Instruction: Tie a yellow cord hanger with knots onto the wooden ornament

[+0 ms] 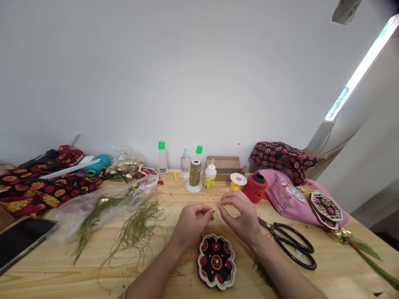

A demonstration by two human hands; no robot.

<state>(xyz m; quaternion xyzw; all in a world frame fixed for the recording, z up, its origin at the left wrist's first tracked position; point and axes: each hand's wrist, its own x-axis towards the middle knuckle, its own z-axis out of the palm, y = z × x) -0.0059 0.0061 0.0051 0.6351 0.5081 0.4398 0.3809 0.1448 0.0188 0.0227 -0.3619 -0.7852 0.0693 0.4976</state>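
The left hand [192,224] has thumb and forefinger pinched together on a thin yellow cord [215,207]. At the right hand [239,218], the fingers curve in from the other side, thumb and forefinger tips nearly together at the same cord; whether they grip it I cannot tell. The short visible length of cord lies in the narrow gap between the two sets of fingertips, its long axis slanting up from the left tips towards the right ones.

A scalloped panel [216,262] lies flat on the desk [177,278], straight towards the front edge from the fingertips and between the forearms, its slightly longer axis running front to back. The left fingertips are a little nearer to it. A bit of yellow shows below the left hand, near the panel's back edge; whether it joins the panel is unclear.

Farther out, scissors [293,244] lie beside the right forearm, handles towards the desk's right edge. A yellow spool [238,182] stands beyond the right hand, near the back edge.
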